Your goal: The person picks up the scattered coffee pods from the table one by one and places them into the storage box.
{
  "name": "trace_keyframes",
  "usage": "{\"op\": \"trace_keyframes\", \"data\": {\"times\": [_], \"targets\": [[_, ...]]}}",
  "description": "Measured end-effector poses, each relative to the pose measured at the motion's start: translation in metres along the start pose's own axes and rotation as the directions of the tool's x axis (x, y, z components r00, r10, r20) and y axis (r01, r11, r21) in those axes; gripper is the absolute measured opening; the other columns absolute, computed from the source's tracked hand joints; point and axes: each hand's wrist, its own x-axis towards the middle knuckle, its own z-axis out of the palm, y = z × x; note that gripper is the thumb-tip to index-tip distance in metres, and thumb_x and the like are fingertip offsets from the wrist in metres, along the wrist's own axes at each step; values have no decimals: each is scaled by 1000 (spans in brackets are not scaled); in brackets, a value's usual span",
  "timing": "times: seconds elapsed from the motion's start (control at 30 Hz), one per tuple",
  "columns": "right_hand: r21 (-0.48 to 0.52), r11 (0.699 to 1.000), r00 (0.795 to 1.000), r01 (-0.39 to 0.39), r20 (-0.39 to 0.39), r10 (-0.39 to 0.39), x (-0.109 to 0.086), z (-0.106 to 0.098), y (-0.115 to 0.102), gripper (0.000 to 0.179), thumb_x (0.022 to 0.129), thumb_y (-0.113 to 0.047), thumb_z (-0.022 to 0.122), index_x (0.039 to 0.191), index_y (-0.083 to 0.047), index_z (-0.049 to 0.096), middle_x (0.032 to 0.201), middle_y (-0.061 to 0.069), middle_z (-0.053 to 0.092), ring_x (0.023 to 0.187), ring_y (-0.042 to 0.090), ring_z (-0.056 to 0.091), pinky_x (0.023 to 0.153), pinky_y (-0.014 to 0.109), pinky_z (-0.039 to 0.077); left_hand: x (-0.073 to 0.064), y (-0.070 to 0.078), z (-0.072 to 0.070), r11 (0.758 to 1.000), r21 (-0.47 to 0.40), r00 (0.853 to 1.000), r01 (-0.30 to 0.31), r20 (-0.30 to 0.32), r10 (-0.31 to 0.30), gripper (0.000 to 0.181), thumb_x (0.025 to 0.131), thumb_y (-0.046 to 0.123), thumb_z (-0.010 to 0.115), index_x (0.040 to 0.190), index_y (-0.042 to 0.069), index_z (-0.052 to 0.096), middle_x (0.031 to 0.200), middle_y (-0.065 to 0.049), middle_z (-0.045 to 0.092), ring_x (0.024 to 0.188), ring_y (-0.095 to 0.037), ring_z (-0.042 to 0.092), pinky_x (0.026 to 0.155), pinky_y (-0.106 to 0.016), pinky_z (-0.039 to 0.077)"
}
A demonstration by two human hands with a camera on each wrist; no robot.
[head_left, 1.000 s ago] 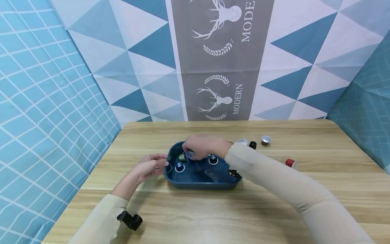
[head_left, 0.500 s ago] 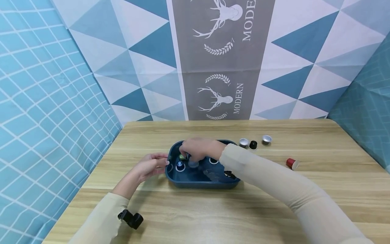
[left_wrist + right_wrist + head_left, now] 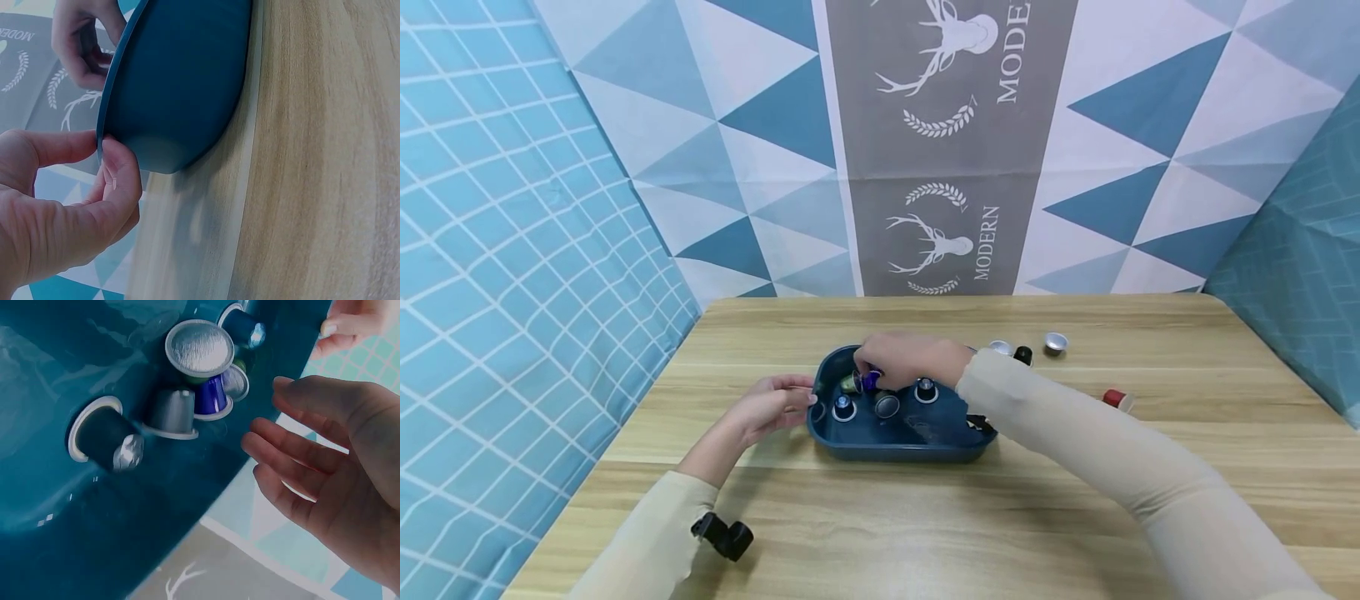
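Observation:
My left hand (image 3: 767, 412) pinches the rim of a dark blue plastic tray (image 3: 181, 69) between thumb and fingers, at its left end. Over the tray's back left part, my right hand (image 3: 331, 450) has loosely bent fingers with nothing between them; in the right wrist view they stand a little apart from the coffee capsules. Nearest to them are a purple capsule (image 3: 210, 395), a green capsule (image 3: 852, 384) and a grey capsule (image 3: 172, 412). A capsule with its silver lid (image 3: 887, 406) showing lies tipped beside these. A blue capsule (image 3: 843, 408) and a dark capsule (image 3: 926, 389) stand lid down.
Outside the tray on the wooden table (image 3: 880, 533), toward the back right, are two silver capsules, one nearer the tray (image 3: 1000, 347) and one farther right (image 3: 1056, 342), with a black capsule (image 3: 1023, 356) between them. Farther right lies a red capsule (image 3: 1117, 400).
My right hand dipped left, then rose back to the right, uncovering the purple capsule. The silver-lidded capsule, at its fingers earlier, now lies lower in the tray. My left hand stays put.

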Motion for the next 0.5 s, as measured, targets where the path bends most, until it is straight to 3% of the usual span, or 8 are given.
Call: {"op": "trace_keyframes", "data": {"times": [0.23,0.5], "targets": [[9,1000,997,-4,-71,5,-23,-3,15,19,87,-13,69,104,-6,64,107,8,65,93,19,56,89,33,50,0,-1,-1,1000,7,1000,1,-6,-1,48,93,9,55,136,-7,39,114,-9,56,92,-10,61,81,-23,55],[-1,999,991,-47,-122,46,-54,-4,28,19,86,-12,69,104,-8,64,104,7,65,91,18,56,85,34,51,0,-1,0,1000,6,1000,1,-12,-1,48,93,9,56,136,-7,40,114,-10,55,92,-11,61,81,-23,55]]}}
